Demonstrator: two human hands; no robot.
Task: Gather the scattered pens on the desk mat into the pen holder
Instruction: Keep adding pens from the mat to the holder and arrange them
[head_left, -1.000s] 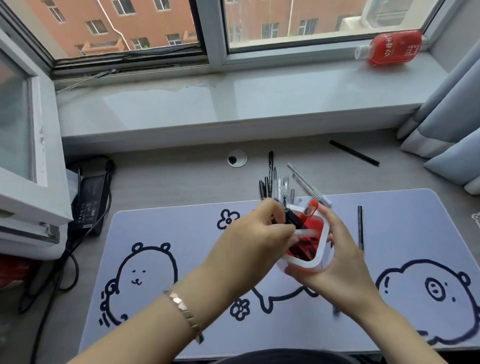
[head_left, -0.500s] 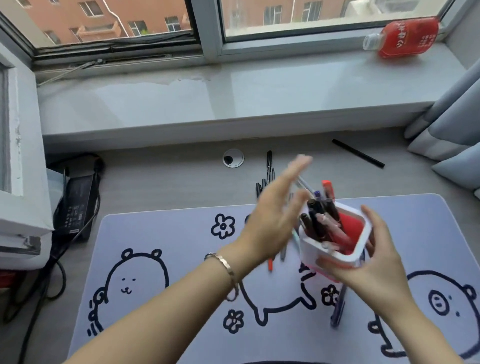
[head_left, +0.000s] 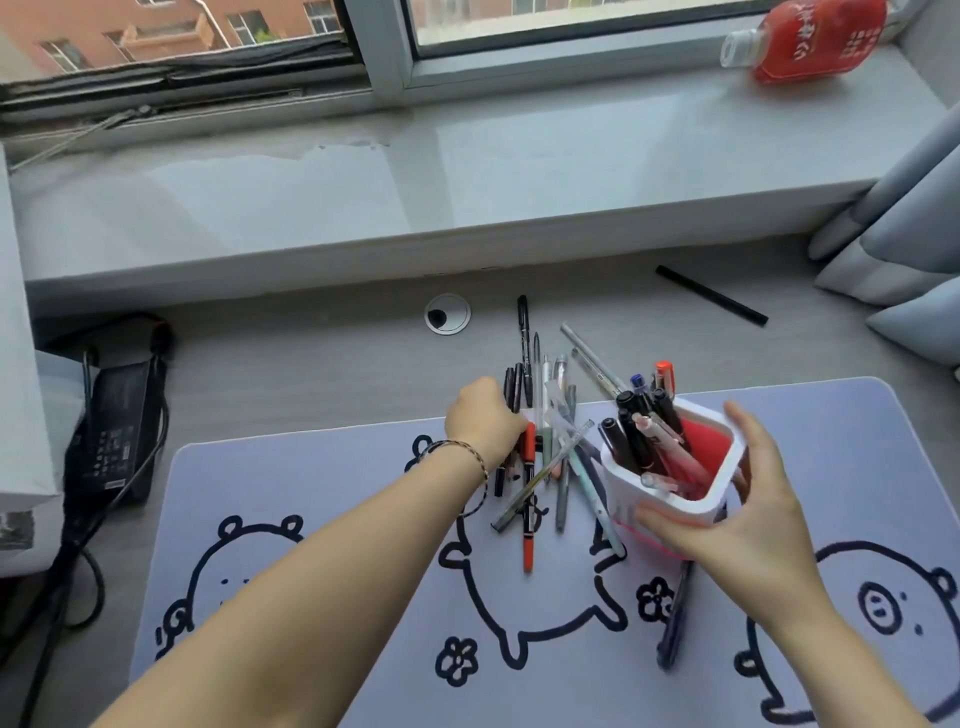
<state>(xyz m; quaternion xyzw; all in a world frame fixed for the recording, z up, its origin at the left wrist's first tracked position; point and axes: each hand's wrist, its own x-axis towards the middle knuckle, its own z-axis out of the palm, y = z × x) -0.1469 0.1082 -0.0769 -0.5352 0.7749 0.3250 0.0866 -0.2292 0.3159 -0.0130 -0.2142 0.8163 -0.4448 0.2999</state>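
Note:
A white pen holder (head_left: 698, 501) with a red inside stands on the lilac desk mat (head_left: 332, 597), with several pens in it. My right hand (head_left: 737, 525) wraps its near and right side, thumb on the front wall, fingers spread. A heap of scattered pens (head_left: 550, 441) lies just left of the holder, across the mat's far edge. My left hand (head_left: 483, 421) rests on the heap's left side, fingers curled down over black pens and a red pen (head_left: 528, 514); the fingertips are hidden. A dark pen (head_left: 675, 618) lies on the mat under my right wrist.
A lone black pen (head_left: 711, 295) lies on the bare desk at the back right. A cable grommet (head_left: 447, 314) sits behind the heap. A black power brick (head_left: 117, 421) with cables is at the left. A red bottle (head_left: 810, 41) lies on the windowsill. Curtains (head_left: 904, 249) hang at the right.
My left hand left the holder, swung up and then dropped onto the left of the pen heap. The holder, held by my right hand, shifted right and now stands more upright.

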